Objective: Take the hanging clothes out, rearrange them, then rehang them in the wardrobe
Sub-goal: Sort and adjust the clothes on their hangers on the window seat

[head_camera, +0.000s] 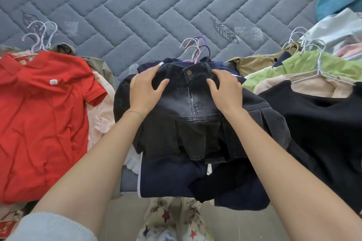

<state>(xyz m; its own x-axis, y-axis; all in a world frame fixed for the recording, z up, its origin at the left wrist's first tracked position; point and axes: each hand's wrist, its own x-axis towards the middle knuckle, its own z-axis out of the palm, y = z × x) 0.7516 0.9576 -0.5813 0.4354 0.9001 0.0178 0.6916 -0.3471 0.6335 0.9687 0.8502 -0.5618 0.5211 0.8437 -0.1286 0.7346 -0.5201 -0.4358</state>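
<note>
— From the head camera, where does the skirt lie?
— The faded black denim pleated skirt (195, 115) lies on top of your middle pile, on the grey-blue quilted mattress (137, 6). Its long axis runs straight away from you. The waistband with the brass button points to the far side, toward the cluster of pink and purple hanger hooks (197, 49), and the pleated hem points back at you.
— And your hands?
— Both are spread palms down on the denim, grasping nothing. Your left hand (147, 88) presses the left part of the waistband with its thumb angled inward. Your right hand (225, 88) presses the right part, fingertips at the band's corner. A thin bracelet (135, 112) sits on your left wrist.
— What's beneath and beside it?
— A navy garment (172, 178) shows below the hem. To your left a red short-sleeved polo shirt (39, 113) tops its own pile. To your right lie a light green shirt (293, 66) and a black garment (323, 123). Each pile's hooks are at the far end.
</note>
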